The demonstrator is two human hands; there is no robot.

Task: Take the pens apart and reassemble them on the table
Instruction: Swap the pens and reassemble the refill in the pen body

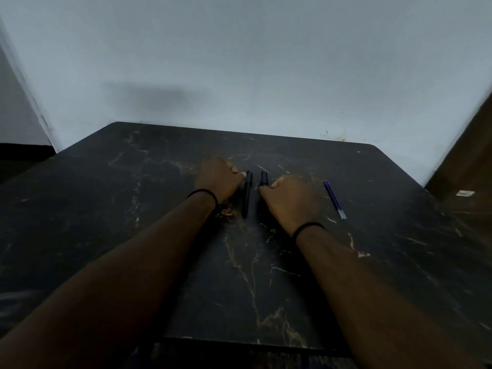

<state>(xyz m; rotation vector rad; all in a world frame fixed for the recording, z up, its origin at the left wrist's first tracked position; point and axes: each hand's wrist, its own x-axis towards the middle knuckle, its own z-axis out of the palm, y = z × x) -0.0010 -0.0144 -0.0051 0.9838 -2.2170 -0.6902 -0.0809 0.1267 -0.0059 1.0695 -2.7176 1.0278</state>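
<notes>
Your left hand curls into a loose fist, fingertips touching the top of a long black plastic pen lying on the dark marble-patterned table. Your right hand, also curled, meets a second black pen just beside the first; whether either hand truly grips, you cannot tell. A slim blue refill lies apart, to the right.

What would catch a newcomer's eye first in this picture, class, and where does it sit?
Two hands meet mid-table: the left hand beside one black pen, the right hand covering part of a second black pen. To their right a blue refill lies alone on the dark marbled table.
</notes>
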